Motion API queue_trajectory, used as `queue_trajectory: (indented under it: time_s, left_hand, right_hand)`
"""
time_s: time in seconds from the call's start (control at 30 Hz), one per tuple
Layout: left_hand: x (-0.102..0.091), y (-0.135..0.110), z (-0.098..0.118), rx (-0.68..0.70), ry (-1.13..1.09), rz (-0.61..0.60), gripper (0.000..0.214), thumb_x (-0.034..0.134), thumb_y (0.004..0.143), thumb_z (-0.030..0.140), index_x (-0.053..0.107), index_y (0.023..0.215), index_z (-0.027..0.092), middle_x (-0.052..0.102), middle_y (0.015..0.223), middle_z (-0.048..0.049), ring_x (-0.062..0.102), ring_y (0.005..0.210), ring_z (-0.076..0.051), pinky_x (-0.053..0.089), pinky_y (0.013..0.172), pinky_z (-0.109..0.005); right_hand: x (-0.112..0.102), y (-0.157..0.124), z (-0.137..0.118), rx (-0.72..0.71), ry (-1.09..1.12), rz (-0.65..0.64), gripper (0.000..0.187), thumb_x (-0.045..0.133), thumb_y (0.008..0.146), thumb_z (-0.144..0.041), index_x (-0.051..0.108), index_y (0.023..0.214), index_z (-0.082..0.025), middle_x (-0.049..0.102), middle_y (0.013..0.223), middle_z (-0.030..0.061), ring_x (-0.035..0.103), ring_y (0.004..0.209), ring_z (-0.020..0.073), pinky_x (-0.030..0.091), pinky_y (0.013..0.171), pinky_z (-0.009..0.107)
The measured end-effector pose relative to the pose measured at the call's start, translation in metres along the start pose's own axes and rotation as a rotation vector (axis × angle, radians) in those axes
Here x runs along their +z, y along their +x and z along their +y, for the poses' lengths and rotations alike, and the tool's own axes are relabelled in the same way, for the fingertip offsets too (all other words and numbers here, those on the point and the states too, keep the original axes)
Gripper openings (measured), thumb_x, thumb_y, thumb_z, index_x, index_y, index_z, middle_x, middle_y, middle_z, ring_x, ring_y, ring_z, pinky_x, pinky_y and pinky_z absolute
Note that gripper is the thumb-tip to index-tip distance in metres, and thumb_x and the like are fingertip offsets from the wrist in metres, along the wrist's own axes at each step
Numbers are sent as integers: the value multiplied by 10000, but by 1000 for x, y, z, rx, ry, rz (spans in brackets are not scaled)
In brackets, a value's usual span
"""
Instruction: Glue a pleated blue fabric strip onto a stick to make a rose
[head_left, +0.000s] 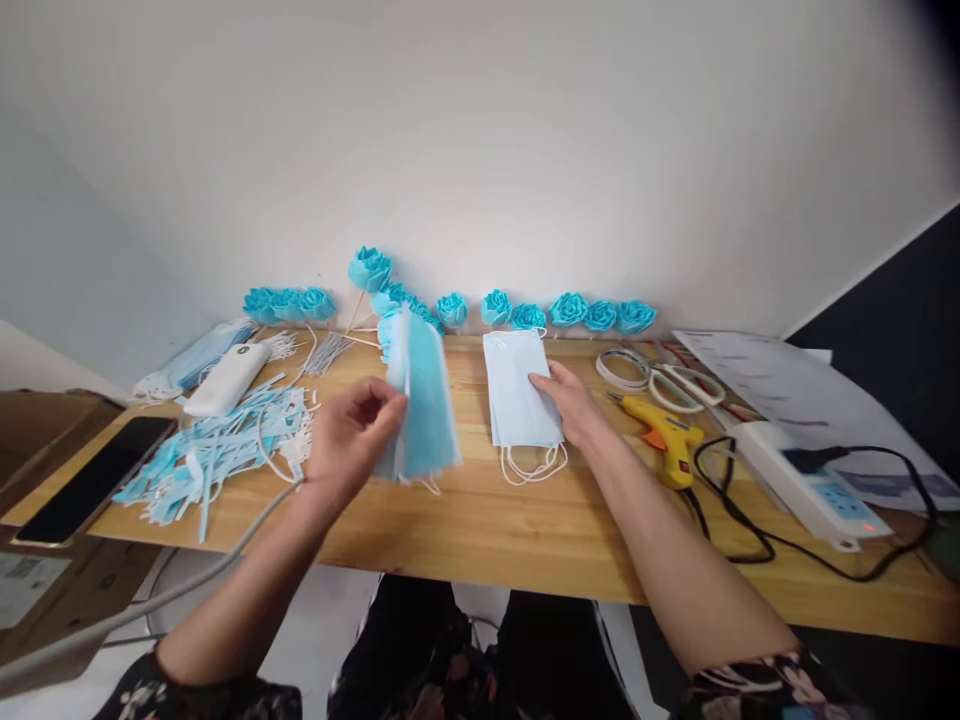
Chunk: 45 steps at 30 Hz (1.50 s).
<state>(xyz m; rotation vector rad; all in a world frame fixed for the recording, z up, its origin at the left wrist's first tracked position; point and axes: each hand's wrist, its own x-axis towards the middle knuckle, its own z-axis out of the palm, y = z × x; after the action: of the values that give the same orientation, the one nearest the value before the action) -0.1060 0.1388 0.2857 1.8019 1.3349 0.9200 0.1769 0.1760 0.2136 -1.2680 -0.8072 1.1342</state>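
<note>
The left hand (352, 425) pinches one blue face mask (421, 400) by its edge, lifted upright above the wooden table (525, 520). The right hand (574, 400) lies flat, fingers released, on the stack of masks (517, 395) just beside it. Judged step: separating one mask from the stack; the next move calls for a firm two-handed grip for cutting or folding, with scissors (686, 385) near.
</note>
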Motion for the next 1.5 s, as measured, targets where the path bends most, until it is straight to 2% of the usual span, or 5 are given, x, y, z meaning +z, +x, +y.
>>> queue_trajectory:
  time_s: [0.1,0.3,0.83,1.2,1.5]
  left_hand:
    - [7,28,4,151,163,198,192,576,793,415,567,693,251,530,613,-13,488,547,-164,386,519,-311]
    - [58,66,-5,142,35,-245,473,558,865,390,507,1299,211,678,947,-49,596,565,-119,452,480,-228]
    - [65,92,-77,55,-50,149,226,565,820,278,730,914,154,721,851,-62,622,747,-197,461,697,-291]
    - [71,64,-40,209,-661,-487,584,675,784,615,706,1149,161,679,1202,-117,608,1106,-313,494,924,-392]
    - [57,75,-45,-12,-1039,-6,314,739,773,406,719,954,149,751,944,-69,690,899,-262,544,826,-362]
  right_hand:
    - [2,3,7,-9,-60,-8,489,711,627,-292,628,1105,-231,744,959,19,668,768,195,517,681,304]
    - [3,12,26,-86,-195,-9,608,644,667,-285,581,1267,-210,715,1159,62,672,950,233,526,831,363]
    - [2,-2,8,-184,-168,-64,519,685,692,-277,636,1206,-221,755,1019,26,676,909,233,514,816,343]
    - [22,-36,-8,-130,134,-330,343,797,712,-358,719,1024,-239,769,997,17,693,858,218,533,782,321]
    - [25,-38,-9,-174,34,-315,491,685,809,-473,630,1255,-276,732,1111,58,663,996,226,545,776,352]
